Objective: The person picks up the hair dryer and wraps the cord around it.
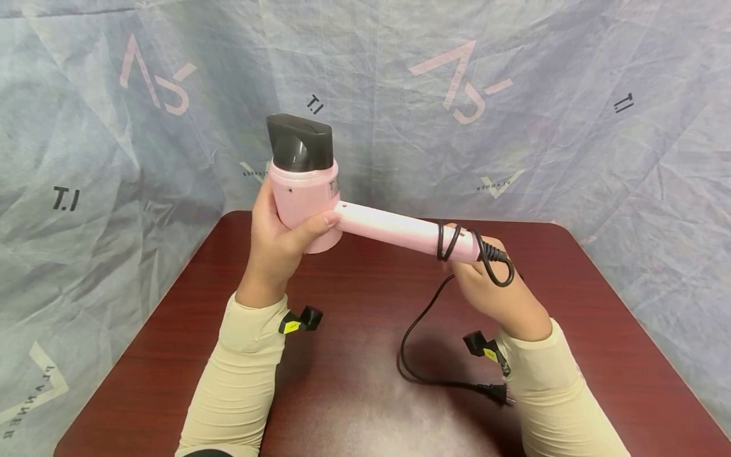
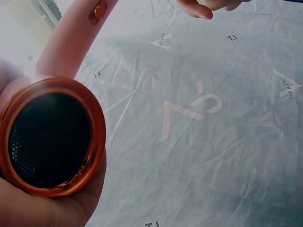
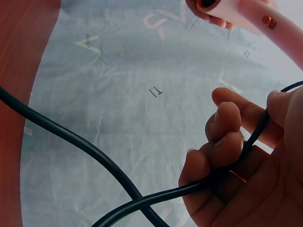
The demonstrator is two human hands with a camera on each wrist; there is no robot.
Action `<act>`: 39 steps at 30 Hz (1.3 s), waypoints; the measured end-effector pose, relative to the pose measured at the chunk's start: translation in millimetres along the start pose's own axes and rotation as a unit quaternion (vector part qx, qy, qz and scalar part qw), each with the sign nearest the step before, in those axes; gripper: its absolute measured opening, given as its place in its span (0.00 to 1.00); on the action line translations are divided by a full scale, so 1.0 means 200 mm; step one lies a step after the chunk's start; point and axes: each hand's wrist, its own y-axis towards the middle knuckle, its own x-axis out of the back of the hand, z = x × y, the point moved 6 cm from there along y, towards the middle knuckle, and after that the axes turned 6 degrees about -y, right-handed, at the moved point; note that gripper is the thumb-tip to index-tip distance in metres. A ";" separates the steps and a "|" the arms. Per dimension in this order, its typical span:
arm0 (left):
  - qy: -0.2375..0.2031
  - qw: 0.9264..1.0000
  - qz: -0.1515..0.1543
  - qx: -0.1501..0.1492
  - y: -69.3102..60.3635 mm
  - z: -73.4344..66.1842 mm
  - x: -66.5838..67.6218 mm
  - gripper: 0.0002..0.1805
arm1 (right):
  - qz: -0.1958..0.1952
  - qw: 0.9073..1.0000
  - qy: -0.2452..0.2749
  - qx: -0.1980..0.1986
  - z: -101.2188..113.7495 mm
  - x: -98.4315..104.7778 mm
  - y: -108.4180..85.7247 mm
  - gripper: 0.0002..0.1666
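A pink hair dryer (image 1: 388, 228) with a black nozzle (image 1: 299, 145) is held above the table, nozzle upward and handle slanting down to the right. My left hand (image 1: 280, 244) grips its round body, thumb across the side near the handle. In the left wrist view, the dark rear grille (image 2: 52, 139) shows inside a copper-coloured ring. Behind the handle's end, my right hand (image 1: 493, 289) curls its fingers round the black power cord (image 3: 85, 144), as the right wrist view shows. Some cord loops round the handle's end; the rest hangs down to a plug (image 1: 495, 392).
The dark red-brown table (image 1: 342, 381) lies beneath both hands. Grey printed fabric (image 1: 365, 95) hangs behind and along the sides of it. Small black devices with yellow labels sit at the left cuff (image 1: 299, 319) and the right cuff (image 1: 485, 349).
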 end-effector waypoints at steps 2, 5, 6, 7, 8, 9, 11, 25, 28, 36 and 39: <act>-0.002 1.000 -0.005 -0.005 0.00 0.00 0.00 0.38 | 0.011 1.000 -0.011 -0.025 -0.01 -0.02 0.00 0.24; -0.007 1.000 -0.011 -0.010 0.01 -0.01 0.00 0.39 | 0.005 0.999 -0.037 -0.001 0.01 -0.03 0.01 0.24; -0.006 1.000 -0.015 -0.011 0.01 -0.01 0.01 0.39 | 0.001 0.999 -0.034 0.015 0.02 -0.03 0.02 0.22; -0.003 1.000 -0.018 -0.012 0.01 -0.02 0.01 0.39 | -0.004 0.999 -0.033 0.036 0.03 -0.04 0.02 0.20; -0.002 1.000 -0.023 -0.013 0.01 -0.02 0.02 0.39 | -0.011 0.998 -0.033 0.053 0.04 -0.04 0.03 0.17; -0.003 0.999 -0.031 -0.013 0.01 -0.02 0.03 0.39 | -0.016 0.997 -0.032 0.069 0.04 -0.04 0.03 0.14; 0.001 0.999 -0.041 -0.014 0.01 -0.03 0.04 0.39 | -0.020 0.995 -0.025 0.093 0.05 -0.04 0.04 0.09; -0.027 0.996 -0.074 -0.049 0.02 -0.06 0.06 0.37 | 0.049 0.994 -0.063 0.071 0.04 -0.13 0.02 0.12; -0.034 0.994 -0.081 -0.059 0.02 -0.06 0.07 0.37 | 0.055 0.994 -0.057 0.069 0.05 -0.14 0.02 0.11; -0.047 0.989 -0.113 -0.088 0.03 -0.09 0.11 0.36 | 0.065 0.992 -0.073 0.076 0.07 -0.18 0.01 0.10; -0.046 0.986 -0.128 -0.094 0.03 -0.11 0.12 0.35 | 0.067 0.990 -0.087 0.087 0.08 -0.19 0.00 0.09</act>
